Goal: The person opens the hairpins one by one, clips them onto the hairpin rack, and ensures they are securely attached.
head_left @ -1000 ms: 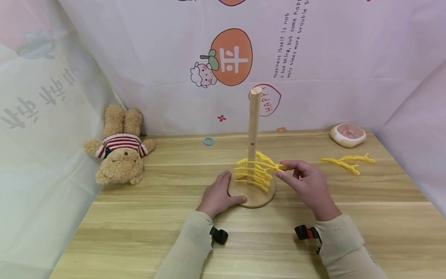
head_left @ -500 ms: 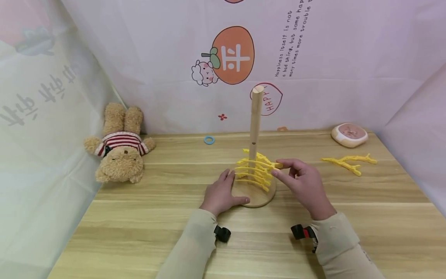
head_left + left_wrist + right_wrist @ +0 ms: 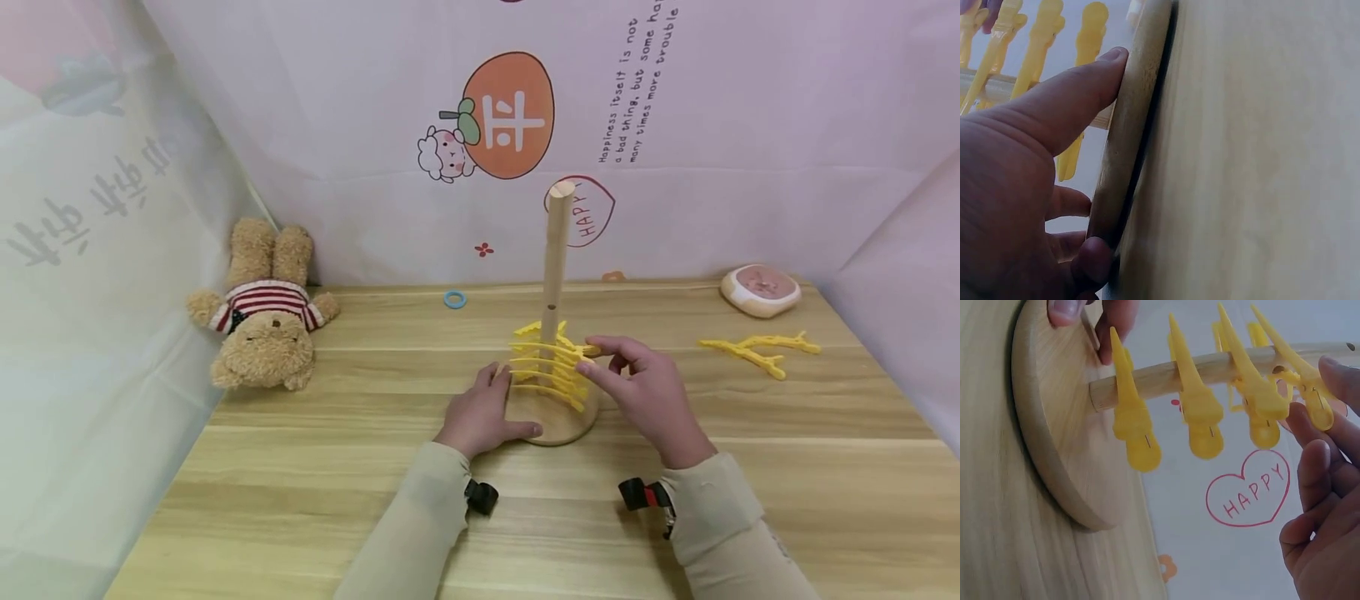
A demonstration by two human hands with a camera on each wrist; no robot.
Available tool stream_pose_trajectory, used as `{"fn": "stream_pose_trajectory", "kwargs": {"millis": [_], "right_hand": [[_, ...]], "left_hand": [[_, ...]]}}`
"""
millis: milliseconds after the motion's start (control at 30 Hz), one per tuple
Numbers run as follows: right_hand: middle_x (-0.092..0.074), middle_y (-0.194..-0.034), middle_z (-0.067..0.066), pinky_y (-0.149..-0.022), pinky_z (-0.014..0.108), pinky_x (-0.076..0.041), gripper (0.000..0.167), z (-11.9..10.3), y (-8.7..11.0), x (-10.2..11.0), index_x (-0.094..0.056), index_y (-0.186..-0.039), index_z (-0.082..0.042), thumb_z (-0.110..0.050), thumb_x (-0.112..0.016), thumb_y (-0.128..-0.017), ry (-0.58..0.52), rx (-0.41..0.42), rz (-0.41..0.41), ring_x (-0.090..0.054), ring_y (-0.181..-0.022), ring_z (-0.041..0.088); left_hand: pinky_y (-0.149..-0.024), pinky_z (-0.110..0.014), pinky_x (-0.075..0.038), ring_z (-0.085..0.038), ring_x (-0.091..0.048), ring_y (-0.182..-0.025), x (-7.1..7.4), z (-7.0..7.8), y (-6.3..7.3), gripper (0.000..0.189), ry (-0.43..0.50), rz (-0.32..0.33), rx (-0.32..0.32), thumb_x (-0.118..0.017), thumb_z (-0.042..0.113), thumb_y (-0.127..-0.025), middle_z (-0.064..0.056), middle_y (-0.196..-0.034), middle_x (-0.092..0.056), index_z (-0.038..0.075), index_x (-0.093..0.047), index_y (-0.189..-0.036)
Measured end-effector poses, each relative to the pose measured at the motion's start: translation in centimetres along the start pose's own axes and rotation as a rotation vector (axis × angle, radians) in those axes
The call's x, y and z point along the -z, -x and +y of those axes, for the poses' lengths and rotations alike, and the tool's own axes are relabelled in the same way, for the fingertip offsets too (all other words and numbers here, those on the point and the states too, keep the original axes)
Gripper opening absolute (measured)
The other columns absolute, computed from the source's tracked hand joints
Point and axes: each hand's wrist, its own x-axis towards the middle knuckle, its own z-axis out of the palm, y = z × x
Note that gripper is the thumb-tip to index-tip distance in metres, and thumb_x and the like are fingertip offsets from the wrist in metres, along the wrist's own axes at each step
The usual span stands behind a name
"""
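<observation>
A round wooden base (image 3: 555,427) carries an upright wooden post (image 3: 557,250) with holes in it. Around the lower post sit several yellow branch-shaped plastic pieces (image 3: 551,387), one above another. My left hand (image 3: 480,417) holds the base's left rim, its thumb (image 3: 1079,100) along the edge in the left wrist view. At the post's right, my right hand (image 3: 648,396) pinches the end of the topmost yellow branch piece (image 3: 1317,409) between thumb and fingers. In the right wrist view that piece lies against the post beside a hole; whether it is seated in it I cannot tell.
Another forked yellow branch piece (image 3: 757,346) lies on the table at the right. Behind it stands a white and pink rounded object (image 3: 761,290). A blue ring (image 3: 454,299) lies near the back edge, and a teddy bear (image 3: 270,312) at the left.
My right hand has moved left toward the post, and the pinched branch piece has shifted left with it. My left hand keeps its place on the base. The head view has shifted slightly.
</observation>
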Motion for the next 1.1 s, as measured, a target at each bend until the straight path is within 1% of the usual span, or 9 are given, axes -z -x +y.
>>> {"fn": "stream_pose_trajectory", "kwargs": {"millis": [167,367,567,633,733,867,1000,1100], "right_hand": [[-0.068,-0.089,0.005,-0.049,0.026,-0.040,0.040,0.0,-0.1,0.2,-0.072,-0.123,-0.010,-0.034,-0.076,-0.091,0.001,-0.037,-0.021,-0.054,-0.076,0.021],[-0.066,-0.087,0.005,-0.054,0.026,-0.042,0.043,-0.1,0.0,0.3,-0.070,-0.127,-0.011,-0.035,-0.075,-0.092,-0.010,-0.045,-0.037,-0.055,-0.080,0.021],[-0.069,-0.108,0.007,-0.061,0.025,-0.045,0.052,0.2,0.0,0.6,-0.063,-0.136,-0.013,-0.036,-0.076,-0.091,-0.064,-0.053,-0.050,-0.056,-0.084,0.019],[-0.070,-0.111,0.006,-0.063,0.023,-0.045,0.052,0.5,0.1,0.9,-0.063,-0.137,-0.014,-0.034,-0.077,-0.091,-0.069,-0.045,-0.038,-0.055,-0.084,0.018],[-0.072,-0.107,0.004,-0.065,0.021,-0.045,0.047,1.1,0.2,1.4,-0.064,-0.133,-0.013,-0.029,-0.077,-0.091,-0.077,-0.026,-0.007,-0.054,-0.082,0.015],[-0.071,-0.104,0.003,-0.066,0.019,-0.046,0.039,2.0,0.1,2.4,-0.065,-0.131,-0.011,-0.027,-0.072,-0.095,-0.066,-0.019,0.027,-0.056,-0.081,0.014],[-0.069,-0.103,-0.003,-0.066,0.017,-0.046,0.037,3.1,0.0,3.6,-0.066,-0.129,-0.012,-0.032,-0.067,-0.098,-0.034,-0.073,0.060,-0.057,-0.084,0.012],[-0.067,-0.101,-0.007,-0.065,0.017,-0.046,0.038,4.1,-0.2,4.5,-0.067,-0.127,-0.011,-0.035,-0.067,-0.098,-0.063,-0.132,0.106,-0.057,-0.086,0.010]], "left_hand": [[-0.107,-0.054,-0.041,-0.034,-0.047,-0.136,-0.2,-0.2,-0.2,0.108,0.024,0.018,0.004,-0.075,0.070,-0.075,-0.011,-0.163,-0.025,0.018,-0.032,-0.159],[-0.107,-0.054,-0.042,-0.035,-0.048,-0.136,-0.2,-0.2,-0.2,0.108,0.042,0.028,0.012,-0.076,0.069,-0.075,-0.011,-0.162,-0.027,0.019,-0.032,-0.159],[-0.107,-0.053,-0.042,-0.034,-0.048,-0.136,-0.1,-0.2,-0.1,0.108,0.042,0.023,0.015,-0.076,0.069,-0.074,-0.010,-0.163,-0.027,0.019,-0.032,-0.159],[-0.107,-0.053,-0.041,-0.034,-0.048,-0.136,-0.1,-0.3,0.0,0.108,0.044,0.022,0.015,-0.076,0.069,-0.074,-0.010,-0.163,-0.026,0.019,-0.032,-0.159],[-0.107,-0.053,-0.041,-0.033,-0.048,-0.136,-0.1,-0.3,0.1,0.108,0.046,0.019,0.019,-0.077,0.069,-0.075,-0.009,-0.163,-0.026,0.019,-0.031,-0.159],[-0.107,-0.053,-0.041,-0.033,-0.048,-0.136,-0.1,-0.3,0.1,0.108,0.051,0.017,0.018,-0.077,0.068,-0.075,-0.009,-0.164,-0.026,0.019,-0.031,-0.160],[-0.108,-0.053,-0.040,-0.034,-0.046,-0.137,-0.2,-0.4,-0.1,0.107,0.071,0.011,0.016,-0.077,0.067,-0.075,-0.008,-0.164,-0.025,0.021,-0.030,-0.160],[-0.108,-0.053,-0.041,-0.033,-0.046,-0.138,-0.2,-0.7,-0.2,0.107,0.087,0.007,0.022,-0.078,0.066,-0.076,-0.007,-0.164,-0.024,0.022,-0.029,-0.160]]}}
